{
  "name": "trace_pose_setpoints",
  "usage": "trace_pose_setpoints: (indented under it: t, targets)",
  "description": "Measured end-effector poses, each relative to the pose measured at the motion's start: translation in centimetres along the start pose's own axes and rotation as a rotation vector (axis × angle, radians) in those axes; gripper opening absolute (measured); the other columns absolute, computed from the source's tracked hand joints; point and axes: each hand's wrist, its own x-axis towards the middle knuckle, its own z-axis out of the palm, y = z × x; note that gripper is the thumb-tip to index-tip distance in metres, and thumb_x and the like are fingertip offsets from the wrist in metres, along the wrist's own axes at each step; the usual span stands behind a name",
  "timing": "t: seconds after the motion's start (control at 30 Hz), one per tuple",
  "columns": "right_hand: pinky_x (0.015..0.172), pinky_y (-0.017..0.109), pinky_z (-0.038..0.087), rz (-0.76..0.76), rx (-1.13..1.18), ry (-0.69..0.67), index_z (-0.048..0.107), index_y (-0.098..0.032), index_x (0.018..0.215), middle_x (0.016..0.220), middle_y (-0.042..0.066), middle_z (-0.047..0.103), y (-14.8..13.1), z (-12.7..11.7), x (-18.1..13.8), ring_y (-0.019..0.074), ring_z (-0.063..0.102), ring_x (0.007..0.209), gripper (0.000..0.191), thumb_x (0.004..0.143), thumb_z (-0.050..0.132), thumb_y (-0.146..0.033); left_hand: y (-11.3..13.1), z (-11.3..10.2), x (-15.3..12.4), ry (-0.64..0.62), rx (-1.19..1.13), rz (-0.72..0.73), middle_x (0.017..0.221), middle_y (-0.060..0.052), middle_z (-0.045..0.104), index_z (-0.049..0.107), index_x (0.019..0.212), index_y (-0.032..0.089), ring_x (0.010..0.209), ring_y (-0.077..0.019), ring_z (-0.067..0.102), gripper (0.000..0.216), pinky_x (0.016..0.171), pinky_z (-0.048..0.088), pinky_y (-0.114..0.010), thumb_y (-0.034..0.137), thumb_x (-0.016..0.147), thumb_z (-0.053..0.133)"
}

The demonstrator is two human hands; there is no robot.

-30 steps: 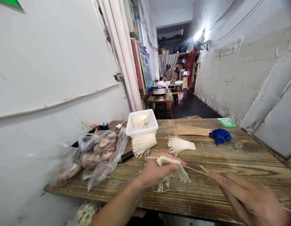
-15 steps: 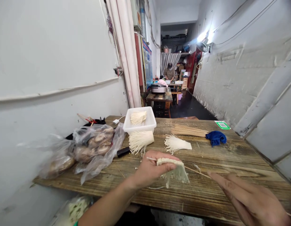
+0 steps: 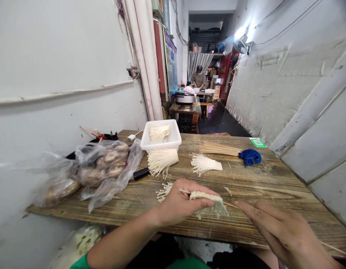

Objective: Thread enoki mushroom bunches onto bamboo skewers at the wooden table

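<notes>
My left hand (image 3: 180, 203) is closed around a flat bunch of enoki mushrooms (image 3: 210, 203), its cut edge uppermost and its strands hanging below. A thin bamboo skewer (image 3: 231, 205) runs from the right side of this bunch to my right hand (image 3: 285, 228). The fingers of that hand lie stretched along the skewer, and its rear end shows beyond the wrist. How deep the skewer sits in the bunch is hidden. A pale thin piece sticks out left of the bunch; I cannot tell whether it is a stem or the skewer tip. More enoki (image 3: 164, 191) lies partly behind my left hand.
Two enoki bunches (image 3: 163, 161) (image 3: 206, 164) lie beyond my hands. A white tub (image 3: 175, 139) holds more. Bagged brown mushrooms (image 3: 105, 164) and a black handle (image 3: 141, 173) are left. Skewers (image 3: 219, 148) lie by a blue cloth (image 3: 250, 157). A person (image 3: 199, 78) stands far back.
My right hand has moved closer to the bunch, and less of the skewer shows between the two hands. The whole view has shifted slightly.
</notes>
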Motion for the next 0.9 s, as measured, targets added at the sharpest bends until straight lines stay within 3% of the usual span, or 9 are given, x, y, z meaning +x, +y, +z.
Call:
trace_pose_setpoints:
  t: [0.23, 0.37, 0.47, 0.6, 0.7, 0.9]
  targets:
    - [0.052, 0.022, 0.049, 0.022, 0.059, 0.001, 0.05, -0.021, 0.129, 0.078, 0.002, 0.064, 0.1, 0.4, 0.3, 0.0117, 0.063, 0.064, 0.043, 0.092, 0.035, -0.006, -0.4, 0.2, 0.4, -0.004, -0.041, -0.034, 0.086, -0.011, 0.076, 0.077, 0.088, 0.013, 0.071, -0.0196, 0.069, 0.021, 0.062, 0.051, -0.025, 0.026, 0.071, 0.074]
    - [0.064, 0.022, 0.054, 0.085, 0.196, -0.059, 0.051, -0.028, 0.128, 0.093, 0.002, 0.068, 0.8, 0.3, 0.6, 0.0127, 0.066, 0.081, 0.04, 0.094, 0.038, -0.012, -0.2, -0.1, 0.5, -0.023, -0.06, -0.051, 0.092, -0.01, 0.075, 0.075, 0.093, 0.014, 0.078, -0.02, 0.07, 0.025, 0.069, 0.053, -0.025, 0.024, 0.07, 0.074]
    - [0.072, 0.021, 0.055, 0.094, 0.25, -0.075, 0.051, -0.03, 0.128, 0.098, 0.001, 0.069, 1.2, -0.1, 0.5, 0.0129, 0.066, 0.091, 0.04, 0.093, 0.04, -0.014, 0.3, -0.5, 0.3, 0.053, 0.025, 0.0, 0.098, -0.007, 0.074, 0.073, 0.1, 0.016, 0.087, -0.0196, 0.069, 0.038, 0.075, 0.053, -0.024, 0.02, 0.063, 0.08]
    - [0.073, 0.02, 0.057, 0.075, 0.252, -0.052, 0.054, -0.03, 0.125, 0.092, 0.0, 0.069, 1.5, -0.5, 0.5, 0.0131, 0.068, 0.09, 0.039, 0.092, 0.042, -0.013, 0.7, -0.9, -0.2, 0.083, 0.152, 0.08, 0.088, -0.006, 0.076, 0.074, 0.098, 0.015, 0.074, -0.0157, 0.069, 0.028, 0.068, 0.052, -0.02, 0.023, 0.071, 0.074]
    - [0.075, 0.021, 0.057, 0.06, 0.246, -0.041, 0.056, -0.029, 0.123, 0.087, 0.0, 0.069, 1.6, -0.7, 0.5, 0.0137, 0.068, 0.09, 0.039, 0.091, 0.042, -0.012, 0.7, -0.9, -0.4, 0.06, 0.148, 0.13, 0.091, -0.008, 0.076, 0.075, 0.095, 0.014, 0.078, -0.0165, 0.07, 0.021, 0.071, 0.052, -0.02, 0.022, 0.076, 0.069]
    - [0.073, 0.02, 0.058, 0.031, 0.246, -0.061, 0.056, -0.028, 0.121, 0.075, -0.001, 0.065, 1.5, -0.8, 0.8, 0.014, 0.068, 0.085, 0.037, 0.091, 0.044, -0.012, 1.0, -0.6, -0.4, 0.03, 0.164, 0.104, 0.082, -0.009, 0.076, 0.076, 0.091, 0.013, 0.069, -0.0156, 0.069, 0.02, 0.062, 0.05, -0.019, 0.024, 0.076, 0.07]
